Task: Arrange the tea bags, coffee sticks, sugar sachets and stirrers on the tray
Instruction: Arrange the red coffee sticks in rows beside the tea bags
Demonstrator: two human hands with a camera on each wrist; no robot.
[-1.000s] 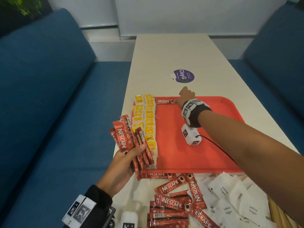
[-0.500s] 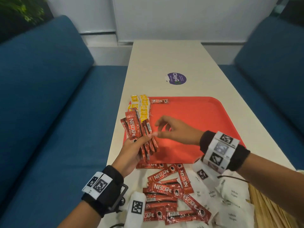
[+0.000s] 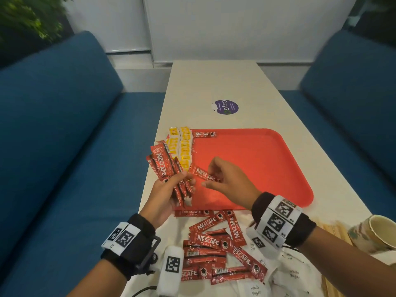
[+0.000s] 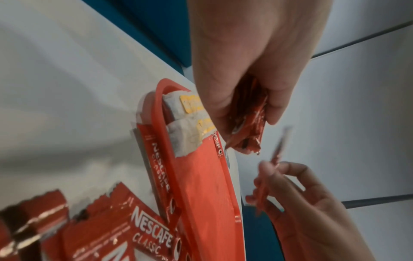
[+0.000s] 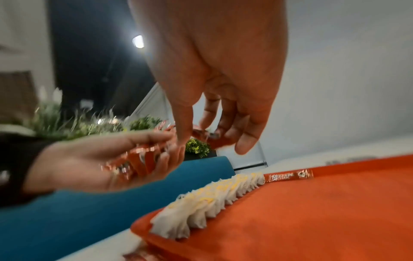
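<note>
Counter [image 3: 225,82] carries the red tray [image 3: 267,168], which sits at the near-middle. Tea bags [image 3: 185,146] are lined in rows along the tray's left edge, and 1 coffee stick [image 3: 205,134] lies at the far left corner next to them.

Change vs 1 s ago: the R hand [image 3: 227,181] was out at that far corner setting the stick down. It's now back over the tray's near-left part, pinching a fresh coffee stick [image 3: 203,174] betw thumb + fingers. 0.5 s ago it was only reaching for the bundle w/ nothing held, so the pull-out has just happened.

L hand [image 3: 169,189] grips the fanned bundle of sticks [image 3: 162,168] over the tray's left edge, same as before but drawn a bit nearer.

Meaning: the coffee row has begun, 1 placed, 2nd in hand. Prob goes beside the 1st.

Off tray, near edge of counter: loose coffee sticks [image 3: 214,243], sugar sachets [image 3: 293,273] and wooden stirrers [image 3: 334,230], none placed yet. So the task looks early-mid.

A paper cup [image 3: 379,232] stands at near right.
</note>
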